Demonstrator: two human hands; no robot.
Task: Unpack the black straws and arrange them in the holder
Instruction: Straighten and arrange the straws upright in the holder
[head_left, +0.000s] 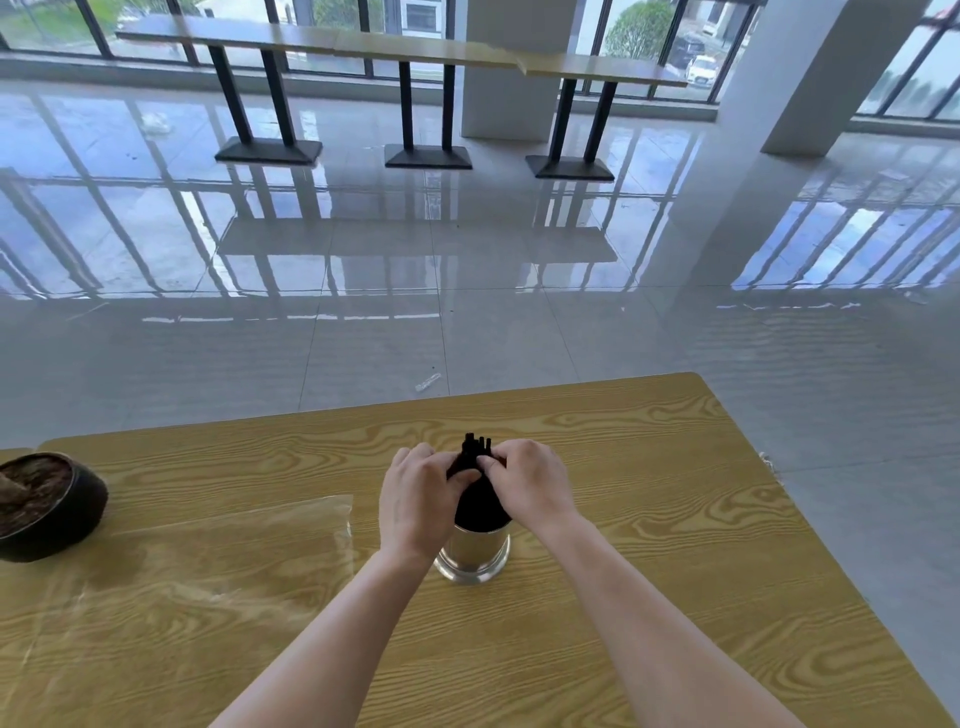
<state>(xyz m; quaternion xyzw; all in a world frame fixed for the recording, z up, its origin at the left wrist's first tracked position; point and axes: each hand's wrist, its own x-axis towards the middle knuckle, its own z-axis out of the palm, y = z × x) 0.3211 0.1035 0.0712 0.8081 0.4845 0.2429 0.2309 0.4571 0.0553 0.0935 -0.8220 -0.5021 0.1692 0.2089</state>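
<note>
A bundle of black straws (480, 499) stands upright in a shiny metal holder (472, 553) in the middle of the wooden table (649, 519). My left hand (415, 499) grips the bundle from the left and my right hand (524, 480) grips it from the right, fingertips meeting near the straws' upper part. The straw tips poke out above my fingers. A clear plastic wrapper (197, 561) lies flat on the table to the left of the holder.
A dark round bowl (44, 504) with brown contents sits at the table's left edge. Beyond the table lies a glossy tiled floor with a small clear scrap (427, 382) on it, and long bar tables (405, 47) stand by the windows.
</note>
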